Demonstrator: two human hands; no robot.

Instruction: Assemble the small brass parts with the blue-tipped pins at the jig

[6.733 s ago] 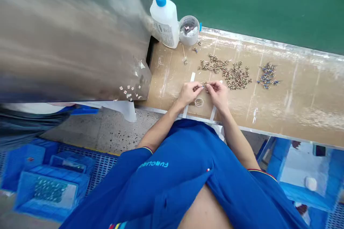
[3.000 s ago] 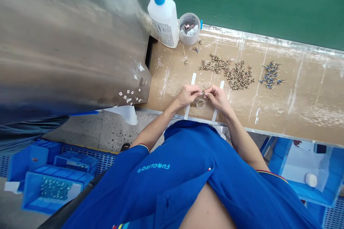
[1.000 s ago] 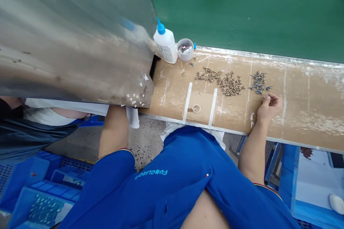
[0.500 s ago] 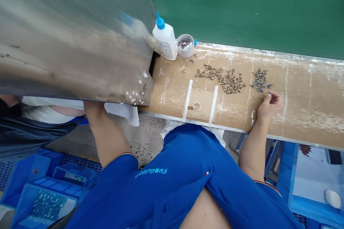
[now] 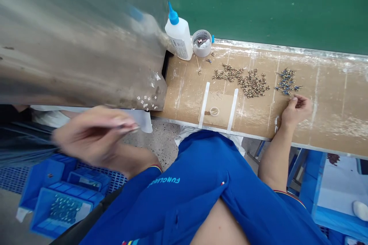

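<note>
Holds a bare, motion-blurred left hand [image 5: 92, 136] up in front of the lower edge of a wide grey metal panel [image 5: 71, 46]. Narrows its thumb and forefinger to a pinch — cannot tell whether gripping anything, because of the blur at the tips.

Has a bare right hand [image 5: 296, 111] at the shiny brown cardboard bench top [image 5: 330, 103], just below a compact heap of small blue-and-brass-coloured metal pieces [image 5: 287, 81]. Curls these fingers loosely, thumb close to forefinger, in a narrow shape; cannot tell whether holding a piece.

Beside that compact heap, to its left, has a longer heap of small brass-coloured, round-ended metal pieces [image 5: 253, 84]. Nearer the body, shows two white tape strips [image 5: 204, 104] along the sides of a plain brown cardboard square [image 5: 224, 103], with a small clear round dish [image 5: 215, 115] on it.

At the far edge, has a translucent white plastic bottle with a pointed blue cap [image 5: 179, 42] beside a round pale plastic tub of scraps [image 5: 202, 51] — with a thin pale stick [image 5: 197, 61] lying just in front. Near the panel's corner, carries small white square bits [image 5: 145, 97]. Down by the floor, at left, shows blue plastic crates [image 5: 76, 194].
</note>
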